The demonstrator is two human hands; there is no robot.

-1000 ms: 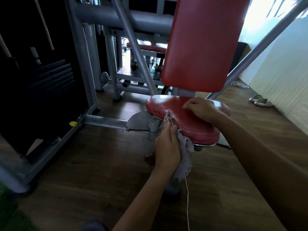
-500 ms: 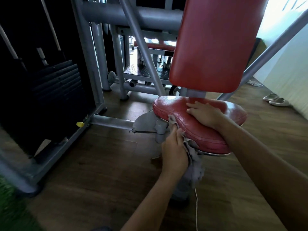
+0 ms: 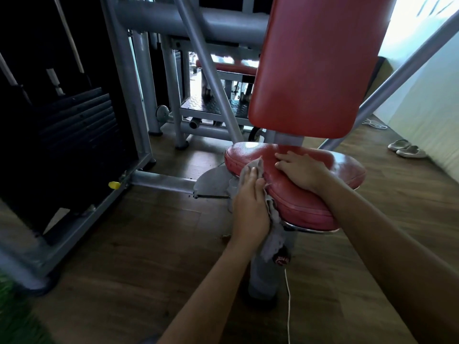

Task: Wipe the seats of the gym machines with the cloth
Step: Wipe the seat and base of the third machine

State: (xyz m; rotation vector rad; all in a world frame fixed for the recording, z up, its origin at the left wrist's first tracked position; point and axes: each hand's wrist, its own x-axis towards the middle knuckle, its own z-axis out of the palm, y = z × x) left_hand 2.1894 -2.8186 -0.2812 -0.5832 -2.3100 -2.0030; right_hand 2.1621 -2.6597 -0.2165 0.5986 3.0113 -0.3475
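A red padded seat (image 3: 293,194) of a grey gym machine sits at the centre, under a tall red backrest (image 3: 315,65). My left hand (image 3: 250,207) presses a grey cloth (image 3: 272,217) against the seat's left side edge; the cloth's tail hangs down below the seat. My right hand (image 3: 303,170) lies flat on top of the seat, fingers spread, holding nothing.
A black weight stack (image 3: 74,135) in a grey frame (image 3: 129,95) stands at left, with a yellow pin (image 3: 114,185) low down. The seat post (image 3: 265,276) meets a wooden floor. A white cord (image 3: 288,306) trails nearby. Slippers (image 3: 407,148) lie by the right wall.
My left hand with the cloth has slid forward along the seat's left edge. My right hand stays flat on the seat. The camera has shifted so the seat appears further right.
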